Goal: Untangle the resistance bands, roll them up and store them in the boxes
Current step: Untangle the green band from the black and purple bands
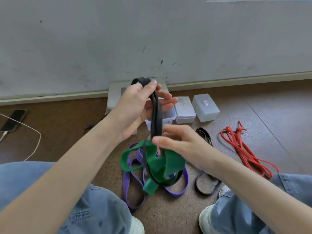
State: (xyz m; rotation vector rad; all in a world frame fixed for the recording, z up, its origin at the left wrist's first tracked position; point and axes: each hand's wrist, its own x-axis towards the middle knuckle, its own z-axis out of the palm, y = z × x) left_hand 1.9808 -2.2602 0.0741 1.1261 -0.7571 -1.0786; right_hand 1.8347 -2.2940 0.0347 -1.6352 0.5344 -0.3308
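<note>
**Black band half out of the tangle, nothing boxed yet**

While the black band [157, 115] hangs between both hands, its lower run still passes through the green band [162, 163] and down into the knot on the floor. Judged progress: early. No band looks rolled, and I cannot see any band inside a box.

Left hand [135, 105], raised at centre: thumb and fingers [166, 97] curl round the top loop of the black band, which bunches above the knuckles. Right hand [175, 141], lower and nearer: fingertips pinch the same band just where it meets the green one. The strap runs taut and roughly upright between the two grips.

Beneath, the purple band [128, 186] lies looped on the floor under the green, the two interlaced. Right of the tangle, a dark band [205, 135] lies apart on the floor, partly behind the right forearm. Further right, a red band [241, 149] sits knotted in a bundle, untouched.

Far side, by the wall: an open box [167, 115] behind the hands, then two lidded boxes [184, 109] to its right.

Left to do: free black, separate green and purple, unknot red, roll all, store.
</note>
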